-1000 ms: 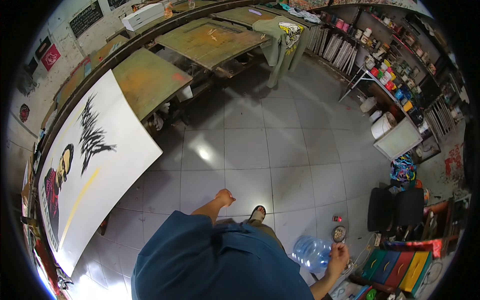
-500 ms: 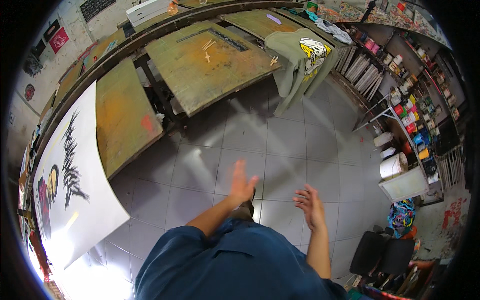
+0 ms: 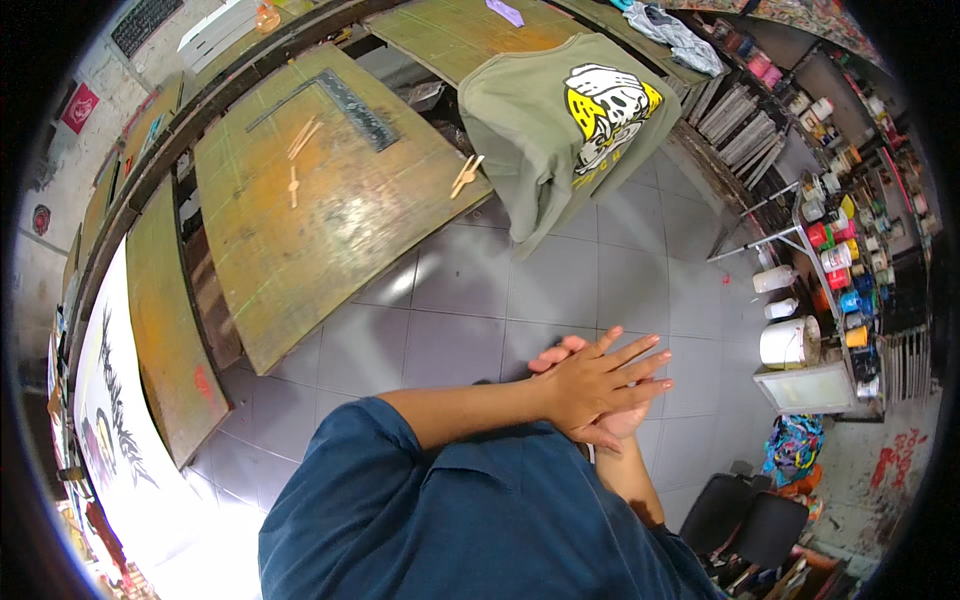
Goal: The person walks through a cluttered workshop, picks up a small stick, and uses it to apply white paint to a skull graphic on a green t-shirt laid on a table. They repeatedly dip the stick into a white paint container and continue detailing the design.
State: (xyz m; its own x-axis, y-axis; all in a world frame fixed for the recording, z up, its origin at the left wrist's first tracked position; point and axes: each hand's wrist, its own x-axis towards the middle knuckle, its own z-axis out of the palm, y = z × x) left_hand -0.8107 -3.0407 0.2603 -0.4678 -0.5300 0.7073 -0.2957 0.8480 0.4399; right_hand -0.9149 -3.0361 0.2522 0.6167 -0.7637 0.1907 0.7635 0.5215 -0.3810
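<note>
My left hand (image 3: 603, 385) lies across my right hand (image 3: 625, 422), palm to palm, in front of my chest. Its fingers are stretched out and spread, pointing up and to the right. Of the right hand, the fingertips show beyond the left wrist and the heel of the palm shows below; the rest is covered. No object is visible in either hand. Ahead, an olive green T-shirt (image 3: 530, 125) with a skull print drapes over the edge of a board. Left of it, a stained board (image 3: 340, 230) carries wooden sticks (image 3: 302, 138) and a black L-shaped ruler (image 3: 360, 115).
At the left, a white printed sheet (image 3: 115, 380) lies beside another board (image 3: 165, 330). Shelves with paint pots (image 3: 835, 255) and a white bucket (image 3: 788, 343) line the right side. A black chair (image 3: 745, 518) stands at the lower right. Grey tiles (image 3: 460, 270) cover the floor.
My hands, apart before, have come together, the left laid over the right. The view has shifted rightward and nearer to the boards and the T-shirt.
</note>
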